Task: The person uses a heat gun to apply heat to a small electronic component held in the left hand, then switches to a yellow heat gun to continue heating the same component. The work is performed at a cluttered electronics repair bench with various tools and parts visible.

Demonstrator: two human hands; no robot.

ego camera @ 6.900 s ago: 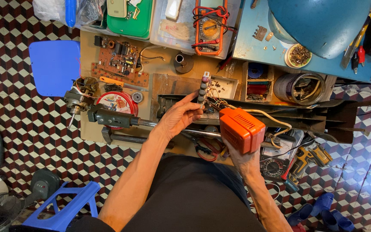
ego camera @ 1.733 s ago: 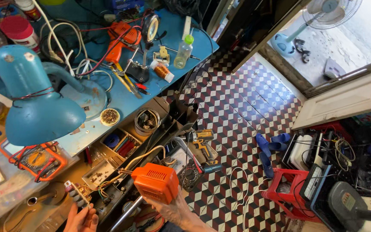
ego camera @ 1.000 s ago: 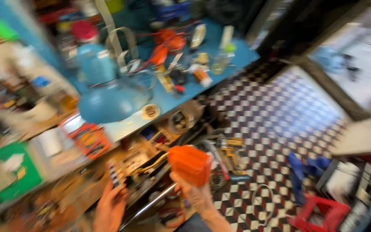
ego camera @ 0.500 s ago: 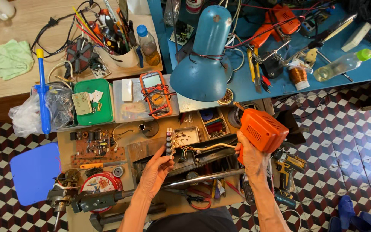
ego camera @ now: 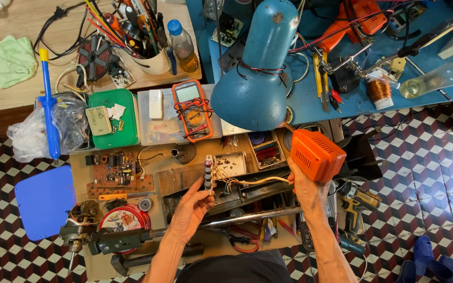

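My left hand (ego camera: pixel 191 205) holds a narrow switch strip (ego camera: pixel 208 173) with several round buttons, upright over the low workbench (ego camera: pixel 166 178). My right hand (ego camera: pixel 305 188) grips an orange box-shaped casing (ego camera: pixel 316 155) from below, at the bench's right end. Thin wires (ego camera: pixel 252 182) run from the strip to the orange casing. A long metal rod (ego camera: pixel 247 217) lies across the bench just under both hands.
A blue desk lamp (ego camera: pixel 258 78) hangs over the bench's far edge. An orange multimeter (ego camera: pixel 192 110), a green box (ego camera: pixel 110 119), a brown circuit board (ego camera: pixel 116 173) and a blue stool (ego camera: pixel 44 200) lie to the left. A cordless drill (ego camera: pixel 357 202) sits on the checkered floor at right.
The view swung from the blue table and floor at the right back down over the bench. Both hands kept their hold on the strip and orange casing throughout.
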